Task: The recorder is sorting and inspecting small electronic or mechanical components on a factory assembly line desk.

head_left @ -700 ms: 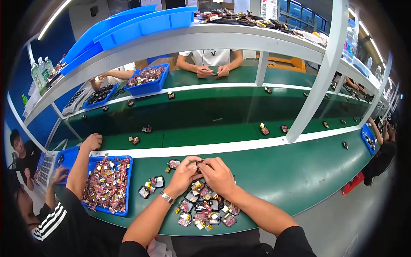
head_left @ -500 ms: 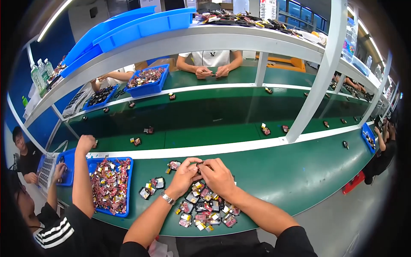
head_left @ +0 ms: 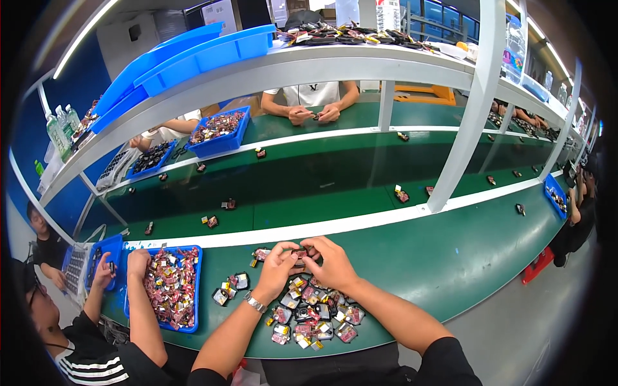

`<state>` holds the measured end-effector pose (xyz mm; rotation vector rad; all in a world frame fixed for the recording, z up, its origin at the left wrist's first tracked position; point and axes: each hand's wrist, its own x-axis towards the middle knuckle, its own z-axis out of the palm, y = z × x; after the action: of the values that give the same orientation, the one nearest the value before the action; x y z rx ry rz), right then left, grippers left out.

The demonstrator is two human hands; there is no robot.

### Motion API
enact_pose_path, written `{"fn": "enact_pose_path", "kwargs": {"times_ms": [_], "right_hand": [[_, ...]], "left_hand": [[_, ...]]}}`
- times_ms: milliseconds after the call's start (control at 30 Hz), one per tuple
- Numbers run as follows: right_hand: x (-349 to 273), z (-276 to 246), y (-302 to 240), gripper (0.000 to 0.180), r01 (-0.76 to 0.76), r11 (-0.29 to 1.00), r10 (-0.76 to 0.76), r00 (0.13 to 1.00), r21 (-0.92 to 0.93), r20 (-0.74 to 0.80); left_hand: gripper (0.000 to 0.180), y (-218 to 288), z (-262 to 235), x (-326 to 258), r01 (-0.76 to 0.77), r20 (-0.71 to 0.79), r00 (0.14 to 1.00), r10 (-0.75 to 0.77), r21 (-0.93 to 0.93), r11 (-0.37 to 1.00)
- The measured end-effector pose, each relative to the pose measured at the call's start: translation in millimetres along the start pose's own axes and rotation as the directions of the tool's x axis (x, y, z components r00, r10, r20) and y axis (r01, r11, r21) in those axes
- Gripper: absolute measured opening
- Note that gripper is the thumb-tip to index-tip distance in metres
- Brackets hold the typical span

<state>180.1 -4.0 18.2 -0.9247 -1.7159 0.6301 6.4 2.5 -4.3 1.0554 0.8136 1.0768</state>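
Observation:
My left hand and my right hand meet above the green bench, both pinching one small dark part with red on it between the fingertips. A wristwatch sits on my left wrist. Directly below the hands lies a pile of several similar small dark and red parts. Three more such parts lie just left of the pile, and another rests beside my left hand.
A blue tray full of parts sits at my left, with a neighbouring person's hand in it. A green conveyor belt carries scattered parts beyond a white rail. Across it another person handles a part. A white post rises at right.
My hands stay together on the small part. The neighbour's arm at my left has come down from the rail into the blue tray.

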Motion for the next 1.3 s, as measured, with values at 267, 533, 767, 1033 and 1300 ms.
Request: {"fn": "enact_pose_path", "kwargs": {"times_ms": [267, 533, 767, 1033, 1300], "right_hand": [[-2.2, 6.6, -2.7, 0.026, -0.035, 0.997, 0.033, 0.999, -0.062, -0.026], [-2.4, 0.3, -5.5, 0.025, 0.038, 0.995, -0.039, 0.999, -0.091, -0.013], [1.8, 6.7, -5.0, 0.022, -0.079, 0.996, 0.079, 0.997, -0.029, -0.001], [64.3, -38.4, 90.5, 0.019, -0.446, 0.886, 0.459, 0.883, 0.127, -0.103], [79.7, -136.9, 143.2, 0.031, -0.378, 0.355, -0.209, 0.859, -0.855, -0.466]], "left_hand": [[0.019, -1.3, -0.8, -3.6, -0.034, -0.014, 0.999, 0.035, 0.079, 0.996], [0.023, -5.7, -1.1, -1.2, -0.09, 0.071, 0.994, 0.086, 0.05, 0.995], [0.026, 0.0, -0.9, -3.1, -0.108, 0.074, 0.992, 0.103, 0.067, 0.992], [0.042, -0.7, 5.8, 4.0, -0.139, 0.023, 0.99, 0.138, 0.012, 0.99], [0.032, 4.5, -6.6, -7.2, -0.093, 0.049, 0.995, 0.09, 0.066, 0.993]]}}
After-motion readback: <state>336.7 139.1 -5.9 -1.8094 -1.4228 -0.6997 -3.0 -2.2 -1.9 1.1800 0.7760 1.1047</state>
